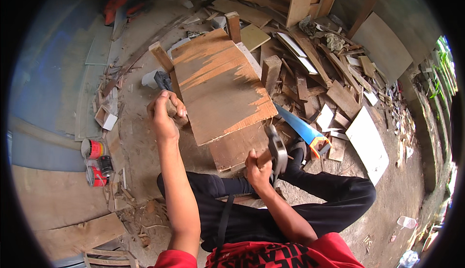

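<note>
My left hand (164, 114) is closed around the end of a short wooden post (173, 106) at the near left of a wooden frame. My right hand (259, 167) grips a hammer (277, 150) by its handle, with the metal head up, close to the near right of the frame. A worn plywood panel (218, 84) with ragged, stained veneer lies slanted between the posts. Other posts stand at the far left (161, 57), far right (233, 27) and right (271, 73). A lower brown board (240, 147) shows under the panel's near edge.
A handsaw (302, 130) with a blue blade and orange handle lies right of the frame. Scrap boards (344, 96) pile up beyond it. A white board (368, 144) lies at the right. Red cans (93, 149) stand at the left. My bent legs (329, 188) are close below the frame.
</note>
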Demonstrator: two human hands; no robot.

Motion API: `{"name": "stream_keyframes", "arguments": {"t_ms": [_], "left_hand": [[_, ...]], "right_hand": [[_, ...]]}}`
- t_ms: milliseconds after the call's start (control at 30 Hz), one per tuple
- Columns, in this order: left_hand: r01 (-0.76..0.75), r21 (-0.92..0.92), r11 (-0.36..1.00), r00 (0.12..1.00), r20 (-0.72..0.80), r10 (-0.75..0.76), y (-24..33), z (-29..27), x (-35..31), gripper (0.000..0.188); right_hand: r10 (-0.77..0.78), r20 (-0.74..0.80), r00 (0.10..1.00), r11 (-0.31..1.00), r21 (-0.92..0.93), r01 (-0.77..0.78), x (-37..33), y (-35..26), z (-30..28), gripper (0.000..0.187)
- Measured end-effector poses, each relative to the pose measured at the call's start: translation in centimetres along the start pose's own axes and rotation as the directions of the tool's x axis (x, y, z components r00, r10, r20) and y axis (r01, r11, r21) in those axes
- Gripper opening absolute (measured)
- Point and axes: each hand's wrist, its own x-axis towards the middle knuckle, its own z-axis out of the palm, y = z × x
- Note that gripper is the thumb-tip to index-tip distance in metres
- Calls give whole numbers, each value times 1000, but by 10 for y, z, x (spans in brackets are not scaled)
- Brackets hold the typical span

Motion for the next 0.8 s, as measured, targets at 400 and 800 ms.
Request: {"name": "stream_keyframes", "arguments": {"t_ms": [400,800], "left_hand": [[-18,-30,999,1000,2,18,-1,1,-1,33],[-26,42,999,1000,-9,26,2,9,4,35]], "right_hand": [[-366,74,928,919,188,348,12,-36,8,51],[-248,360,900,958,-47,282,-8,-22,39,33]]}}
